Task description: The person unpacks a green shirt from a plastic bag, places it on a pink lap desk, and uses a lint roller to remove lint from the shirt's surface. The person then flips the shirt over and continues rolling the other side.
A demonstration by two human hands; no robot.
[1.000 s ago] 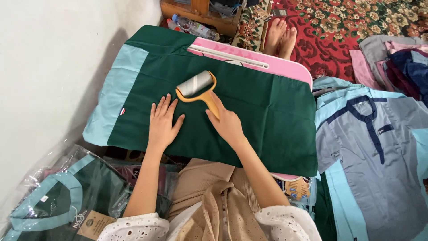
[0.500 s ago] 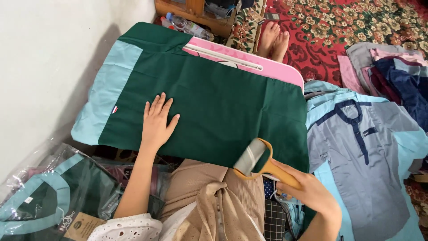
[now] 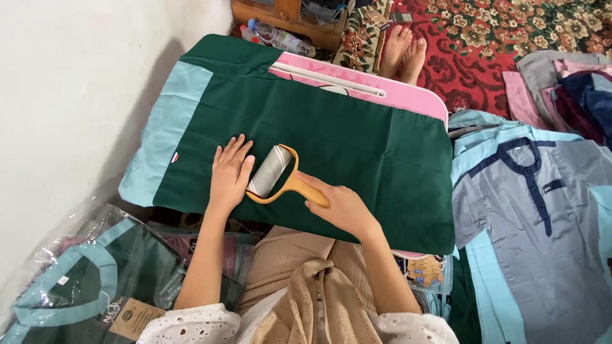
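— Holding what in your right hand [image 3: 344, 207]?

— You have its fingers wrapped tight round the orange handle of a lint roller [image 3: 280, 178]. The roller's grey drum lies on the dark green garment [image 3: 331, 137], close to the near edge of the pink table [image 3: 408, 95] that carries the cloth, somewhat left of its middle.

— And your left hand [image 3: 229, 175]?

— You have it pressed flat on the green cloth, fingers spread and apart, grasping nothing. It sits just beside the drum, on its left; whether a fingertip touches the frame I cannot tell.

— How does the garment lie?

— Spread over the table, covering nearly all of it. Only the far right corner and a strip along the far edge show pink. A light blue sleeve [image 3: 167, 130] hangs off the left edge towards the white wall.

— What else is around you?

— A grey-blue shirt with navy collar [image 3: 535, 204] lies flat on the floor past the table's right edge. Folded clothes [image 3: 567, 83] are stacked beyond it. A bagged green shirt [image 3: 83, 286] sits by your left elbow, below the near left corner. A pair of bare feet [image 3: 403, 51] rests on the red patterned carpet [image 3: 497, 38] beyond the far edge, and a plastic bottle [image 3: 277, 38] lies near the far left corner.
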